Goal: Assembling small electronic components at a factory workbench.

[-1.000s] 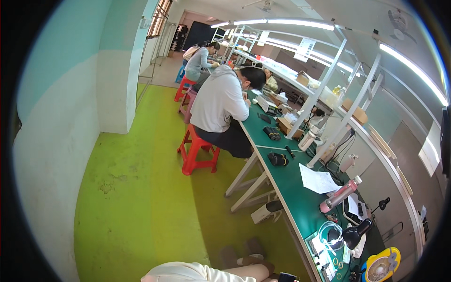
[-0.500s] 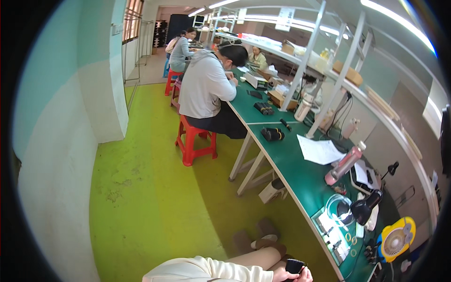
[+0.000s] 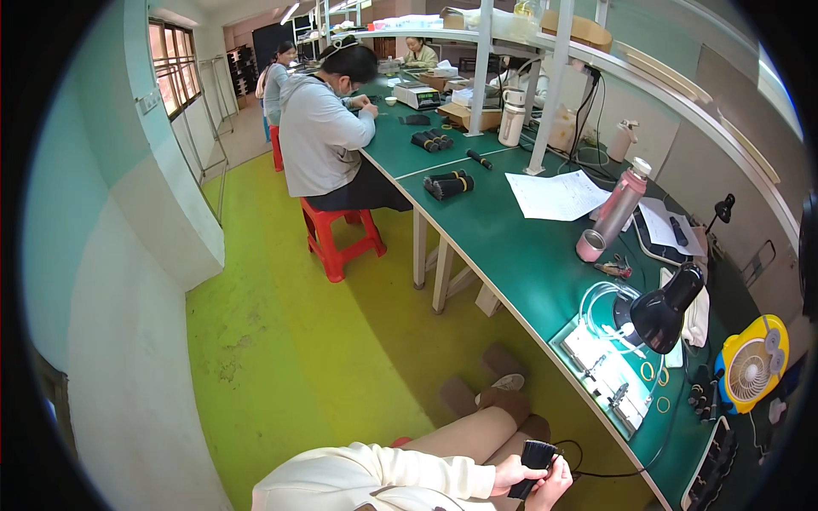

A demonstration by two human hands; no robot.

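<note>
Low over my lap, near the lower edge, both hands hold a bundle of thin black strips (image 3: 537,454). My left hand (image 3: 511,477) is closed round its left side. My right hand (image 3: 552,487) has its fingers closed at the right side of the same bundle. Part of the bundle is hidden by the fingers. Right of my hands, on the green table (image 3: 503,247), a metal fixture (image 3: 607,377) with clamps lies brightly lit under a black desk lamp (image 3: 669,311). Yellow rubber bands (image 3: 648,371) lie beside it.
Farther along the table lie banded black bundles (image 3: 448,185), white paper (image 3: 555,196) and a pink bottle (image 3: 613,211). A yellow fan (image 3: 753,364) and a tray of black pieces (image 3: 711,468) are at the right. A co-worker sits on a red stool (image 3: 341,238).
The view has tilted and shifted, so the table, fixture and lamp appear higher and more of my hands shows. The black bundle stays in both hands, with more of it visible.
</note>
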